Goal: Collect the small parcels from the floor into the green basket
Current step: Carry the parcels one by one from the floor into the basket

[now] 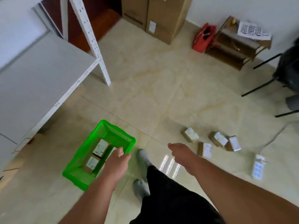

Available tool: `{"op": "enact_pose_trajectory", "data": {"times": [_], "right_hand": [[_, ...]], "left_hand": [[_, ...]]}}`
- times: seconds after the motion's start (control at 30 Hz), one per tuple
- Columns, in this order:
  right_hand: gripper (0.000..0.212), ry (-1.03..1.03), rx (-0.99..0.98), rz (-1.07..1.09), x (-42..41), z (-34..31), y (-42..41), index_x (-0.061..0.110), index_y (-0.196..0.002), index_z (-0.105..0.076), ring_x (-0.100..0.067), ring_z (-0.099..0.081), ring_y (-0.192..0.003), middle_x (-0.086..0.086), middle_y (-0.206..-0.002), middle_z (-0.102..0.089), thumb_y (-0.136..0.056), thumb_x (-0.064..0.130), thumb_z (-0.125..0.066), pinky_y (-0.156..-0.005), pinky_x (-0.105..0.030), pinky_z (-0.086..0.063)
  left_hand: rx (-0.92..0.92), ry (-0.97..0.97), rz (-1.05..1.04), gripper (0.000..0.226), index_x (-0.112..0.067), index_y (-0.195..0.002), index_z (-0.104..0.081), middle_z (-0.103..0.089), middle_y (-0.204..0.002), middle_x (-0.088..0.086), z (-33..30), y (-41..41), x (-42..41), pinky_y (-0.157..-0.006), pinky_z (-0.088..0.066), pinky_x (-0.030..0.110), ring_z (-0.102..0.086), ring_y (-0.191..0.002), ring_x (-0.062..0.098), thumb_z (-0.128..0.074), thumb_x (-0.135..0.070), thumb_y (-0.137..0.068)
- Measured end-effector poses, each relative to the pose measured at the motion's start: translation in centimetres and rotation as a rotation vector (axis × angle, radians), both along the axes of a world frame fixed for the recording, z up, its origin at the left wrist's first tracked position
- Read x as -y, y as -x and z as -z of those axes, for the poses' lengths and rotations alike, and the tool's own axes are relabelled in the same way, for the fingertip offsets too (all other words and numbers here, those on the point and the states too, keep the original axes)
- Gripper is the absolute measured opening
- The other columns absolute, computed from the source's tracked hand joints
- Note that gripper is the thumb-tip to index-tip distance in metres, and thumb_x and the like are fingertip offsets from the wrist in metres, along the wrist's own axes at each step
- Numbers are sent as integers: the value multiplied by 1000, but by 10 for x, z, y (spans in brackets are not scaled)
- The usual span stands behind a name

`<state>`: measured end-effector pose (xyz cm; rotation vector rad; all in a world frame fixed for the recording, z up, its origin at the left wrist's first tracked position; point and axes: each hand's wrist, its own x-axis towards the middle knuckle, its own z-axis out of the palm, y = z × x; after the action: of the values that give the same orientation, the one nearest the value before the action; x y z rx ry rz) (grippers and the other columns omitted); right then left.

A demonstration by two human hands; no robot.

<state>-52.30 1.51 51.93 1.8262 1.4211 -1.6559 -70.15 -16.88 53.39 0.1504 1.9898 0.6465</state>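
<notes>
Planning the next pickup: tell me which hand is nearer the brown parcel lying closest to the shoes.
Right. The right hand hangs just left of that parcel, empty; the left hand grips the green basket rim, across the shoes.

Bright, even daylight fills the room, and shadows are soft and faint. At about 5 o'clock from centre, 3 short white streaks of glare [169, 165] lie on the glossy tile floor [145, 88]. Motion blur softens the whole picture, heaviest toward 3 o'clock, where the black chair [289, 68] smears, and at 1 o'clock, where the paper sign [254, 32] blurs. Wide-angle distortion bends the white shelf upright [90, 39] at 11 o'clock.
</notes>
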Motion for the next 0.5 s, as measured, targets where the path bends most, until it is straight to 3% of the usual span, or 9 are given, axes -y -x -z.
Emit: {"op": "enact_pose_trajectory", "data": {"times": [0.17, 0.3, 0.37, 0.43, 0.5], "right_hand": [[40, -1, 67, 191, -7, -15, -93, 20, -99, -66, -21, -53, -80, 1, -84, -58, -84, 57, -61, -83, -36, -44], [35, -28, 118, 248, -21, -19, -154, 14, -84, -65, -19, -44, -62, -1, -68, -49, -90, 48, -60, -73, -35, -38], [31, -11, 111, 319, -30, -18, -179, 14, -83, -65, -20, -52, -67, -3, -72, -55, -91, 43, -60, -67, -32, -45], [32, -13, 117, 354, -41, -10, -201, 13, -98, -65, -24, -62, -83, -6, -90, -63, -89, 42, -58, -75, -33, -52], [39, -39, 128, 386, -56, -4, -222, 10, -108, -63, -26, -65, -84, -8, -95, -63, -81, 39, -58, -77, -36, -55]], "left_hand": [[52, -58, 83, 55, -9, -149, -45, -51, -152, 10, -14, -53, -35, -114, -37, 36, -49, -138, 23, -57, -25, -97], [104, -64, 117, 59, -10, -152, -41, -48, -154, 10, -14, -93, -65, -114, -36, 36, -47, -139, 22, -58, -22, -96], [117, -55, 148, 60, -10, -152, -41, -48, -154, 9, -12, -114, -81, -115, -35, 35, -46, -140, 21, -57, -22, -95], [115, -39, 178, 60, -9, -152, -41, -48, -154, 9, -8, -135, -97, -116, -35, 35, -46, -141, 21, -56, -22, -96], [108, -12, 192, 60, -9, -152, -41, -48, -154, 9, -1, -158, -114, -116, -34, 35, -46, -140, 21, -56, -22, -96]]}}
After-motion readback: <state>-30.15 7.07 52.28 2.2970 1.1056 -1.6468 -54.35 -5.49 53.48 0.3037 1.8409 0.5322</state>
